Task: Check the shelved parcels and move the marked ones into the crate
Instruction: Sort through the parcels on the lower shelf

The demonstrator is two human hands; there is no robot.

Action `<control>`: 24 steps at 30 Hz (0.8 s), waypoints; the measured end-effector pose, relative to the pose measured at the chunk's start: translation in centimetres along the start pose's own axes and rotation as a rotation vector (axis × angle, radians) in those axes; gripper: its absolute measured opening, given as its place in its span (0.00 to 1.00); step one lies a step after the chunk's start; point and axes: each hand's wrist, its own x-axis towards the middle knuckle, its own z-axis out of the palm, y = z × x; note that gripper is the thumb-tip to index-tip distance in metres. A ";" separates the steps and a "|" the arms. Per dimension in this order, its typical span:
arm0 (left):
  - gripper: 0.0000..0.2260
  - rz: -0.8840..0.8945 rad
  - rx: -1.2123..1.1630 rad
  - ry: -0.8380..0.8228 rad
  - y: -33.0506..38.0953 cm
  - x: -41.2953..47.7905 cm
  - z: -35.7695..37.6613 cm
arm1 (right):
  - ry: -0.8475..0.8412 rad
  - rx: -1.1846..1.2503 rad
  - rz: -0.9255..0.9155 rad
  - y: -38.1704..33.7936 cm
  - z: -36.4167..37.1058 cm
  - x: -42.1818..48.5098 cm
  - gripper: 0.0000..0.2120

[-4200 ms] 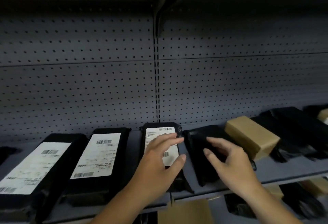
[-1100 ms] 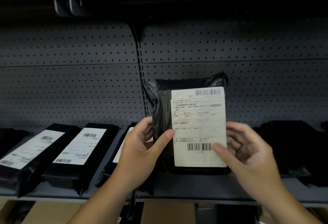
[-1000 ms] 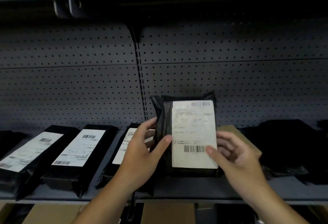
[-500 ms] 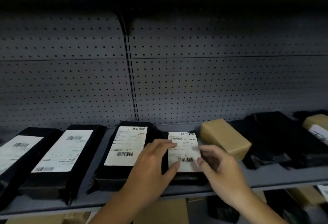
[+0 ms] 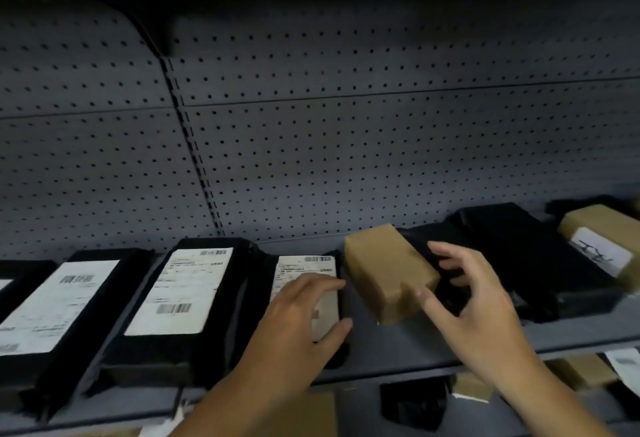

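On the shelf (image 5: pixel 398 350) in front of you, the brown parcel (image 5: pixel 384 270) is the one your next move depends on. It lies just left of your right hand (image 5: pixel 481 312), slightly beyond the palm. Its long axis runs from the pegboard back wall toward the shelf's front edge, slanting a little to your right as it comes forward. That puts its near right corner closest to your thumb. The right hand is spread wide and holds nothing; the thumb tip is at that corner, though you cannot tell whether it touches. The fingers reach past the parcel's right side, over the black parcel (image 5: pixel 526 256) lying against it.

Your left hand (image 5: pixel 298 315) lies with loosely bent fingers on the white label of the small black parcel (image 5: pixel 304 265), which sits just left of the brown one, and it grips nothing. The right hand is therefore the nearer one and should take the brown parcel, probably by closing across its short width.

No label shows on the faces turned toward you, so you will likely need to turn it to check. The crate is out of view.
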 end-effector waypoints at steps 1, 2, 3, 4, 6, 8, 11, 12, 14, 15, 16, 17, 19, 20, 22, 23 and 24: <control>0.20 -0.011 -0.001 0.017 0.6 0.5 0.7 | -0.023 -0.001 -0.003 1.0 -0.4 0.4 0.26; 0.20 -0.031 -0.001 0.032 1.3 0.9 1.5 | -0.056 -0.004 -0.009 1.9 -0.9 0.8 0.27; 0.20 -0.046 0.004 0.050 2.1 1.3 2.3 | -0.092 -0.012 -0.020 2.7 -1.3 1.3 0.28; 0.20 -0.054 0.015 0.072 2.9 1.6 3.3 | -0.128 -0.026 -0.030 3.6 -1.8 1.8 0.29; 0.21 -0.078 0.027 0.112 4.1 2.2 5.1 | -0.209 -0.056 -0.035 5.2 -2.7 3.0 0.32; 0.24 -0.134 0.027 0.140 5.1 2.4 6.3 | -0.280 -0.081 -0.031 6.5 -3.2 3.9 0.36; 0.30 -0.241 -0.028 0.177 5.7 2.4 7.1 | -0.377 -0.105 -0.027 7.5 -3.1 4.5 0.38; 0.31 -0.270 -0.048 0.189 5.9 2.3 7.3 | -0.405 -0.102 -0.028 7.6 -3.0 4.6 0.38; 0.32 -0.314 -0.064 0.198 6.0 2.0 7.5 | -0.453 -0.094 -0.016 7.6 -2.6 4.7 0.38; 0.31 -0.331 -0.069 0.190 6.2 1.9 7.5 | -0.468 -0.091 -0.012 7.5 -2.5 4.7 0.37; 0.30 -0.340 -0.081 0.179 6.2 1.9 7.5 | -0.474 -0.088 -0.011 7.5 -2.3 4.7 0.37; 0.29 -0.343 -0.102 0.171 6.2 1.9 7.5 | -0.472 -0.085 -0.013 7.4 -2.1 4.6 0.37; 0.29 -0.341 -0.140 0.174 6.0 1.9 7.5 | -0.459 -0.072 -0.021 7.3 -1.7 4.5 0.37; 0.30 -0.337 -0.147 0.184 6.0 2.0 7.5 | -0.451 -0.065 -0.026 7.2 -1.6 4.4 0.37; 0.30 -0.325 -0.158 0.205 5.9 2.1 7.2 | -0.438 -0.053 -0.045 7.0 -1.6 4.3 0.38; 0.31 -0.317 -0.169 0.216 5.9 2.1 6.9 | -0.434 -0.043 -0.058 6.9 -1.7 4.3 0.38; 0.31 -0.309 -0.182 0.225 5.8 2.2 6.7 | -0.433 -0.028 -0.074 6.9 -1.8 4.4 0.39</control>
